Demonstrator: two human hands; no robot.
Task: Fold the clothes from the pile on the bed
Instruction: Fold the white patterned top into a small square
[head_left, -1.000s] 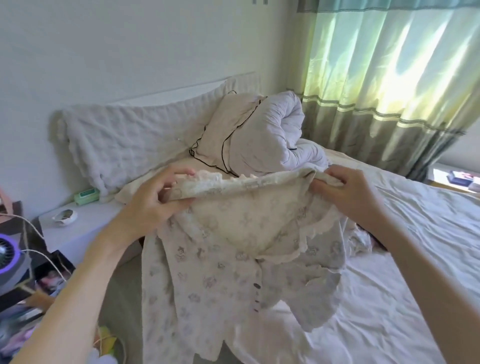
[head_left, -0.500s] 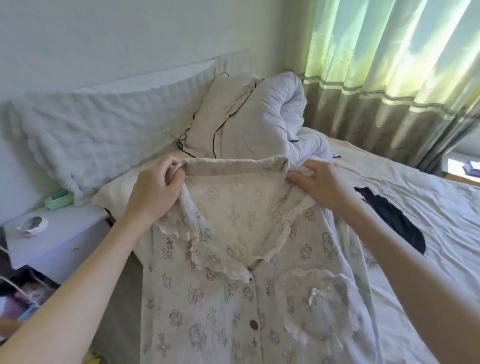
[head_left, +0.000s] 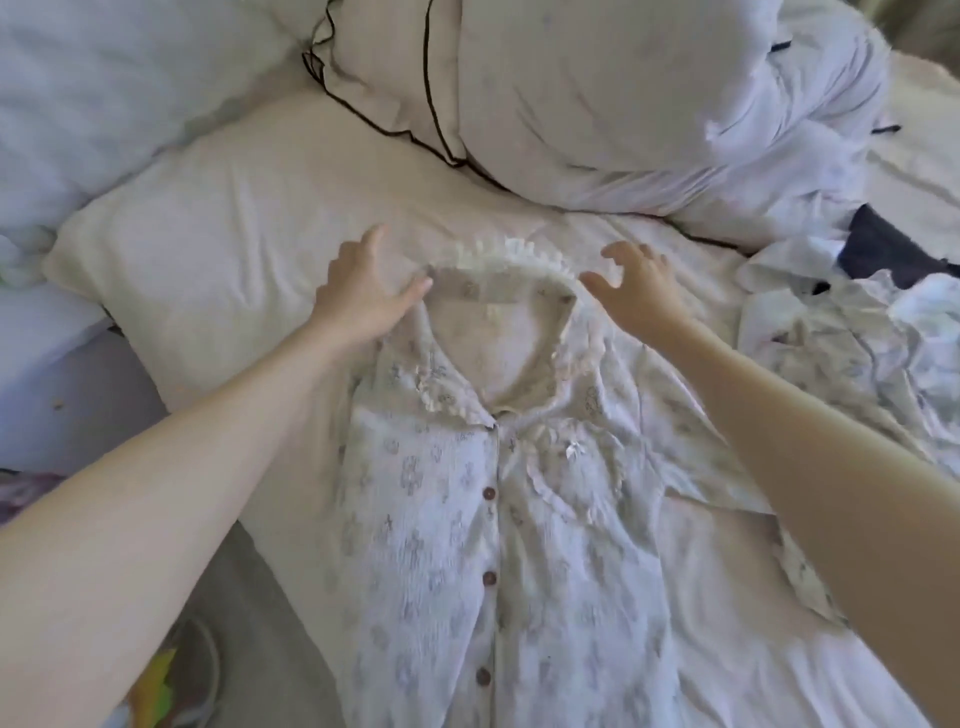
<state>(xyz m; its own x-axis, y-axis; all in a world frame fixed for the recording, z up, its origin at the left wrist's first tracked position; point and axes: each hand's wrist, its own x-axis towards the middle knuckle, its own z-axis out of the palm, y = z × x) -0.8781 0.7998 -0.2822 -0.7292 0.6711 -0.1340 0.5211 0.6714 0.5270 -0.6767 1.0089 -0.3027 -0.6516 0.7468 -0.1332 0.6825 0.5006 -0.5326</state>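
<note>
Shirt (head_left: 498, 525) flat on the bed (head_left: 701, 597), front up, buttons done, collar twd the pillow (head_left: 218, 218). My left hand (head_left: 363, 296) at collar's left end, fingers spread, not gripping. Right hand (head_left: 636, 291) at collar's right end, fingers loosely curled, holding nothing. More clothes (head_left: 857, 332) heaped to the right.

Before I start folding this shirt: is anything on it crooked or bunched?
Mostly flat and buttoned. The frilled collar stands flipped up at the top edge between the left hand and right hand. The sleeve under the right forearm lies creased. The shirt shows no damage.
</note>
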